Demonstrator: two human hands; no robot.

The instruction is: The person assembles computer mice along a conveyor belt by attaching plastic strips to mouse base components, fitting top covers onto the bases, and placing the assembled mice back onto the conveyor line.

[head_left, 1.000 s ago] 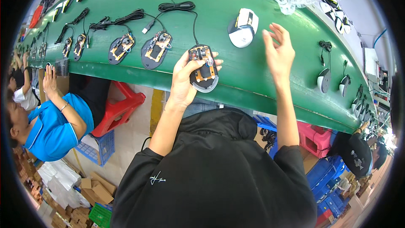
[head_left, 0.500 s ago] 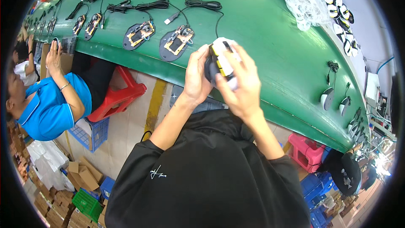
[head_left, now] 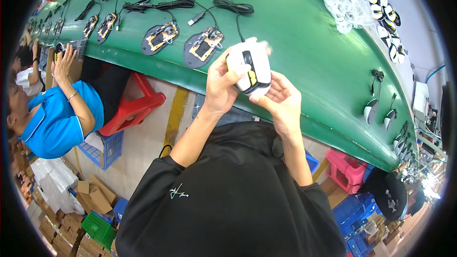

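long green conveyor belt [head_left: 304, 52] curves thru the head view from 10 o'clock to 4 o'clock, w/ a tiled floor below it.

head view: both hands are now up off the belt & brought together over the lap, vs 1 s ago when left hand lay on a base plate on the belt & right hand reached out toward a white shell further along. white mouse w/ black & yellow trim [head_left: 250, 66] sits between them, just off the belt's near edge. left hand [head_left: 221, 83] is wrapped round its 9 o'clock side, thumb on top; right hand [head_left: 281, 100] pinches it from 5 o'clock, fingers curled under. so shell & base look joined into one unit, prob being pressed shut – a judgement, the seam isn't visible.

at 10 o'clock of the mouse, two open base plates w/ circuit boards [head_left: 204, 45] [head_left: 159, 38] lie on the belt, cables coiled above. finished mice [head_left: 371, 110] wait at 3 o'clock. a person in a blue shirt [head_left: 59, 119] sits at 9 o'clock beside a red stool [head_left: 135, 107].
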